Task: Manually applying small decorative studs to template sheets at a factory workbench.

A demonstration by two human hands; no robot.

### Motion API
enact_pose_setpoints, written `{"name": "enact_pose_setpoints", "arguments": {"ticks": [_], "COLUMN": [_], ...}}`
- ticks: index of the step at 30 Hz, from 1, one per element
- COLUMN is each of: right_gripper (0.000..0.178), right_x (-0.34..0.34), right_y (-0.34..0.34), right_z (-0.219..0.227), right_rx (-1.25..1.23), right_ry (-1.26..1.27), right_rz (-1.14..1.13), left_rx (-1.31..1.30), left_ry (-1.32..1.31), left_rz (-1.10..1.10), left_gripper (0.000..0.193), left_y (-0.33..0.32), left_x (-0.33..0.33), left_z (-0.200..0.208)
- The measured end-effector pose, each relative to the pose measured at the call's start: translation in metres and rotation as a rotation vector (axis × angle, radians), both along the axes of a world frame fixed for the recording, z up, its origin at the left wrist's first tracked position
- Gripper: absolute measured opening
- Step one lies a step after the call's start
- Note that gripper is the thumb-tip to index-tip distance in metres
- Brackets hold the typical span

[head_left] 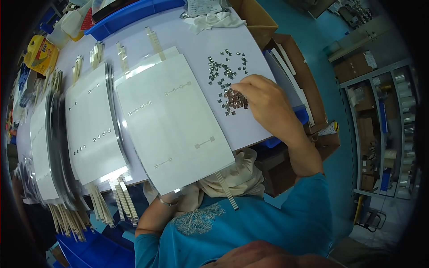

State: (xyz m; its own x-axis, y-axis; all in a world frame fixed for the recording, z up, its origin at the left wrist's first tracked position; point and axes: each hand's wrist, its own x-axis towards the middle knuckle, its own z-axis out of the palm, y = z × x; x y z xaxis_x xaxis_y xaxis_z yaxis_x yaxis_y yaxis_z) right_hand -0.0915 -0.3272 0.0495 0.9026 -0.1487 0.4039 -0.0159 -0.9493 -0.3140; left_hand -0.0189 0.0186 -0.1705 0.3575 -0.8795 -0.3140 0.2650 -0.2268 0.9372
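My right hand (266, 98) reaches over a pile of small shiny metal pieces (233, 99) at the right of the white table. Its thumb and fingers are drawn together in a pinch at the pile's edge; whatever is between the fingertips is hidden. In front of me lies a flat white sheet (174, 116) with flat cable strips (226, 190) coming out of its near and far ends. Small square marks, some joined by thin lines, dot its face. My left hand (169, 197) is at the sheet's near edge, its fingers hidden beneath it.
Stacks of similar sheets (96, 125) with bundled strips stand to the left. A blue tray (134, 17), a white cloth (216, 22) and a yellow container (41, 54) are at the back. Cardboard boxes (308, 76) flank the table's right edge; shelves (380, 129) stand farther right.
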Motion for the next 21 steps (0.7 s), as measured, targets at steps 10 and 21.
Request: {"name": "enact_pose_setpoints", "arguments": {"ticks": [10,21], "right_gripper": [0.027,0.020], "right_x": [-0.011,0.009], "right_y": [0.007,-0.002], "right_z": [0.004,-0.018], "right_rx": [0.011,-0.124], "right_ry": [0.046,-0.072], "right_rz": [-0.055,0.055], "left_rx": [-0.046,-0.078], "left_ry": [-0.012,-0.088], "left_rz": [0.056,0.125], "left_gripper": [0.019,0.020], "left_y": [-0.021,-0.039], "left_x": [0.000,0.013], "left_z": [-0.008,-0.004]}}
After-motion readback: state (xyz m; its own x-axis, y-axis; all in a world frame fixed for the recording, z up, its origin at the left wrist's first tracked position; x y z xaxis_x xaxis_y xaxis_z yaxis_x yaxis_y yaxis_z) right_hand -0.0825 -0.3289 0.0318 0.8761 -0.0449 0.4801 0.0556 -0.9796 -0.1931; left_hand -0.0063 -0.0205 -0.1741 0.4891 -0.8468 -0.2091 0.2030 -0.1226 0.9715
